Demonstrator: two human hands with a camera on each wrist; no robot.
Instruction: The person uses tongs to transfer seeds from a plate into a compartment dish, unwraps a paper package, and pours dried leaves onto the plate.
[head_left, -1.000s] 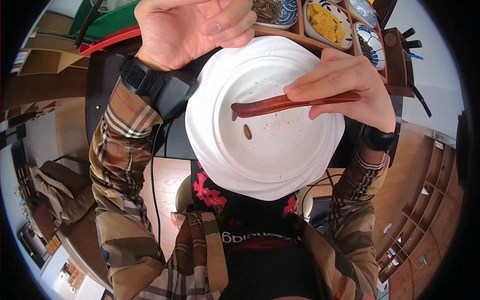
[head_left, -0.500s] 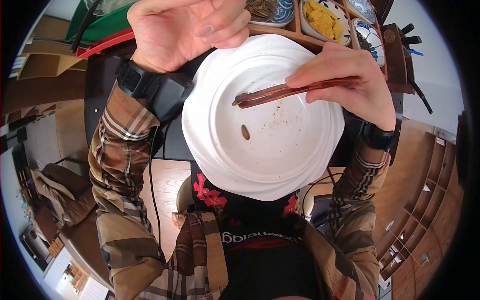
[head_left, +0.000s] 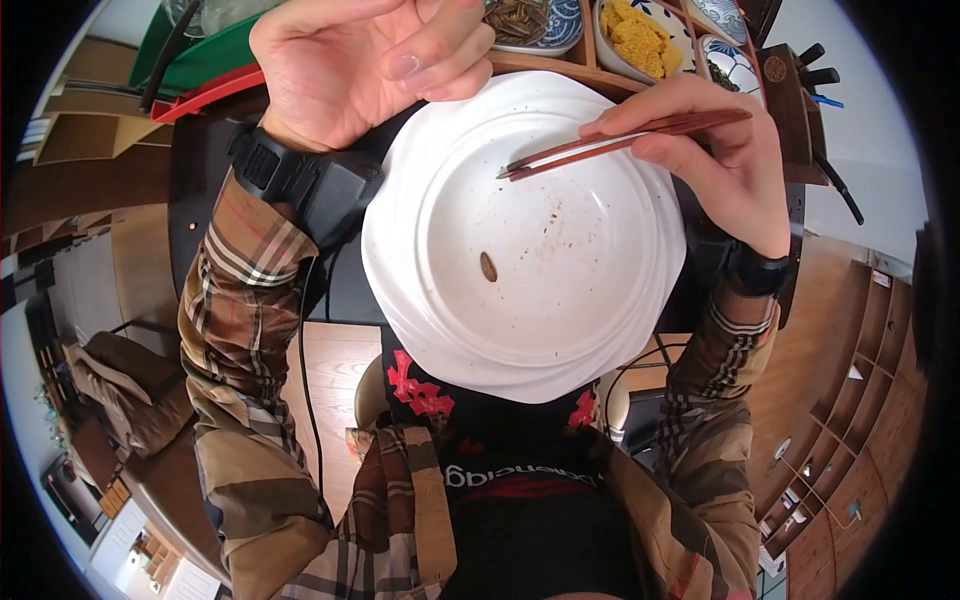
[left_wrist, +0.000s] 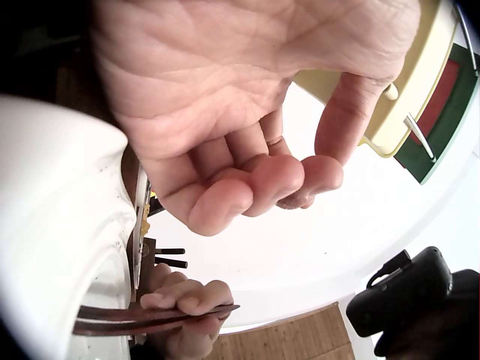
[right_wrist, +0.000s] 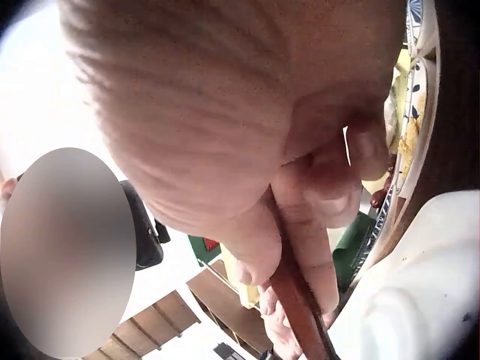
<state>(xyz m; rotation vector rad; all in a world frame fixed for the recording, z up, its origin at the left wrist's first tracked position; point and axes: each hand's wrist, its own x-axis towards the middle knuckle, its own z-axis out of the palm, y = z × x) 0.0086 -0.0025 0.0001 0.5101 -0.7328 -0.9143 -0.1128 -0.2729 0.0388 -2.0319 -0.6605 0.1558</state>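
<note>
My right hand (head_left: 715,155) pinches reddish-brown wooden tongs (head_left: 600,150) between thumb and fingers. A small brown seed-like piece (head_left: 503,173) shows at their tips, over the upper part of a white bowl (head_left: 410,300) with a wavy rim. Another elongated brown piece (head_left: 488,266) lies on the bowl's floor, left of centre, among scattered dark specks. Beyond the bowl's upper left rim is my left hand (head_left: 340,70), raised palm up. Its fingers curl loosely with the thumb close to the index finger (left_wrist: 296,199), and I see nothing held in them.
Past the bowl stands a wooden tray (head_left: 595,72) of patterned dishes, with yellow powder (head_left: 640,42) and brown pieces (head_left: 520,20). A green and red container (head_left: 215,80) is at upper left, a wooden holder with black handles (head_left: 795,85) at upper right.
The tongs have lifted from the bowl's left side and moved right and away, carrying one brown piece. Their tips now point more downward-left. My left hand has barely shifted left.
</note>
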